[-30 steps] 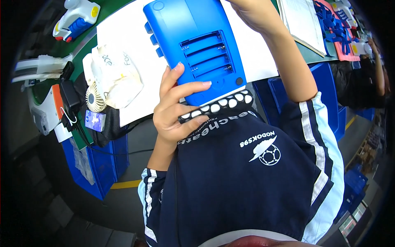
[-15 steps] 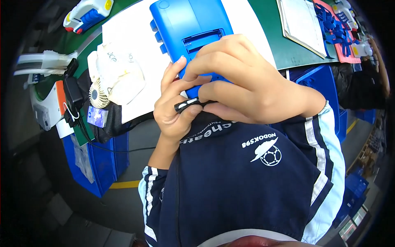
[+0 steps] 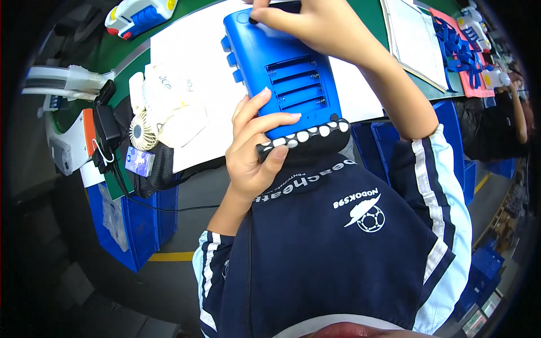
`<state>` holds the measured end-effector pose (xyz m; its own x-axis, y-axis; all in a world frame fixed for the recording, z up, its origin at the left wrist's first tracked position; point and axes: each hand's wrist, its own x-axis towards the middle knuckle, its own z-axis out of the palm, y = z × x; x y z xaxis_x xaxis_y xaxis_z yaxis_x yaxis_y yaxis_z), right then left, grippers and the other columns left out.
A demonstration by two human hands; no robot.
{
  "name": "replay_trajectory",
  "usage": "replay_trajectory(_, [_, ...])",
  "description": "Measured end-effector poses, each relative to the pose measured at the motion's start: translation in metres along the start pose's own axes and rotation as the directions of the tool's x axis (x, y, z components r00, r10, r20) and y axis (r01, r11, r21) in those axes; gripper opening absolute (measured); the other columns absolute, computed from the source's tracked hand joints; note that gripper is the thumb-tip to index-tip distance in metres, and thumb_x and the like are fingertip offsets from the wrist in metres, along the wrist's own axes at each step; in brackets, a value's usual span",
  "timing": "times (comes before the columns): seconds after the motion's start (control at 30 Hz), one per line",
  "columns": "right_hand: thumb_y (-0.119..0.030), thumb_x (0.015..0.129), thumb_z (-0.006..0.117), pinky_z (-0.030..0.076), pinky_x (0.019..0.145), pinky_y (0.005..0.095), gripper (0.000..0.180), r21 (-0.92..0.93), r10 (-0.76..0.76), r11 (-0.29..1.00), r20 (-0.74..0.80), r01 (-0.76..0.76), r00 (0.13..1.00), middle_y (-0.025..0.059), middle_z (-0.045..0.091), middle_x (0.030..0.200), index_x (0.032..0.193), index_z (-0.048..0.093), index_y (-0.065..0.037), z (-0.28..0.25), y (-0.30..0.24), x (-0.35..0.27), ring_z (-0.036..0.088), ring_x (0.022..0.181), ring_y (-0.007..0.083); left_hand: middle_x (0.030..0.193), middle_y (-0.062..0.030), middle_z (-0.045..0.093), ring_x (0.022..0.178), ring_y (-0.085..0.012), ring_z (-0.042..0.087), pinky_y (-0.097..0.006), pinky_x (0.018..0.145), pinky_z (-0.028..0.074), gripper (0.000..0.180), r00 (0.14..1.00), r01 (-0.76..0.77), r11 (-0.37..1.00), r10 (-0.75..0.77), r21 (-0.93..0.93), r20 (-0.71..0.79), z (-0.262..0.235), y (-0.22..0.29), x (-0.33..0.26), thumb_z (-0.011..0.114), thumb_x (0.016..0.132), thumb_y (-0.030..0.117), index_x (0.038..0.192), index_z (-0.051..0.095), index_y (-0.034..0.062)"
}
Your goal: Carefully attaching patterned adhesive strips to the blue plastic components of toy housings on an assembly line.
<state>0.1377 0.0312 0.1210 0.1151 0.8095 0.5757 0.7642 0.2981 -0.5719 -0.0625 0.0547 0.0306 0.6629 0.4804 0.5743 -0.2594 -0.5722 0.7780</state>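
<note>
A blue plastic device [image 3: 253, 53] lies with its slotted battery compartment [image 3: 297, 84] facing up, the slots showing no batteries. My left hand [image 3: 251, 149] grips its near left side, fingers on the blue casing. Between the left thumb and the casing is a black strip with white round spots [image 3: 304, 136], stretched along the near edge. At the device's far left corner, beside a round mark [image 3: 243, 18], my right hand [image 3: 304, 22] pinches a small black round pad [image 3: 253, 21]. Another black dot [image 3: 334, 117] sits at the near right corner.
White paper [image 3: 174, 56] covers the green table under the device. To the left are a small fan [image 3: 142, 132], a white cloth bag [image 3: 186, 121] and a purple packet [image 3: 138, 161]. A white-and-blue toy-like device [image 3: 141, 17] stands far left; papers [image 3: 414, 42] and blue straps [image 3: 453, 50] lie right.
My right hand has moved from the near edge to the device's far left corner, uncovering the battery compartment and the spotted strip. The device and left hand have shifted slightly right.
</note>
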Motion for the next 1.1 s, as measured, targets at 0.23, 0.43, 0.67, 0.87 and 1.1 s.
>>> replay_trajectory(0.23, [-0.028,0.08,0.06,0.046,0.074,0.0293,0.024,-0.07,0.281,0.958,0.05,-0.278,0.958,0.0106,0.064,0.086,0.088,0.061,-0.006,0.009,0.0,0.015,0.062,0.082,0.0208,0.099,-0.0069,0.066,0.12,-0.0322,0.044,-0.053,0.102,0.02,0.037,0.999,-0.039,0.999,0.038,0.026,0.024,-0.001,-0.004,-0.001,0.066,0.078,0.032,0.058,0.044,0.0092])
replay_trajectory(0.43, [-0.028,0.08,0.06,0.046,0.074,0.0287,0.024,-0.049,0.255,0.966,0.053,-0.252,0.966,0.0107,0.063,0.086,0.088,0.061,-0.006,0.01,0.002,0.015,0.061,0.082,0.0198,0.099,-0.0071,0.065,0.12,-0.0322,0.044,-0.053,0.101,0.02,0.038,0.998,-0.056,0.998,0.055,0.031,0.023,-0.001,-0.006,-0.002,0.068,0.075,0.032,0.057,0.043,0.0093])
replay_trajectory(0.67, [-0.027,0.081,0.06,0.046,0.075,0.0287,0.023,0.016,0.24,0.97,0.045,-0.241,0.97,0.0107,0.062,0.086,0.088,0.06,-0.005,0.014,0.001,0.014,0.061,0.082,0.0195,0.098,-0.0074,0.066,0.12,-0.0324,0.044,-0.053,0.101,0.02,0.039,0.998,-0.067,0.998,0.066,0.018,0.021,-0.002,-0.007,-0.003,0.068,0.075,0.031,0.056,0.042,0.0094])
replay_trajectory(0.87, [-0.025,0.08,0.06,0.046,0.075,0.0284,0.022,0.046,0.216,0.975,0.035,-0.217,0.976,0.011,0.062,0.084,0.086,0.059,-0.004,0.014,0.003,0.013,0.061,0.082,0.0192,0.097,-0.0066,0.066,0.119,-0.0319,0.045,-0.053,0.1,0.021,0.04,0.996,-0.084,0.996,0.083,0.022,0.03,-0.001,-0.006,-0.001,0.068,0.075,0.033,0.055,0.042,0.0095])
replay_trajectory(1.1, [-0.022,0.078,0.06,0.045,0.074,0.032,0.022,-0.017,0.188,0.982,0.038,-0.188,0.981,0.0119,0.053,0.089,0.09,0.052,-0.006,0.015,0.006,0.002,0.058,0.083,0.0243,0.095,-0.0074,0.065,0.116,-0.0323,0.046,-0.049,0.1,0.024,0.039,0.996,-0.091,0.996,0.091,0.013,-0.003,0.0,-0.004,0.003,0.063,0.079,0.034,0.058,0.048,0.006])
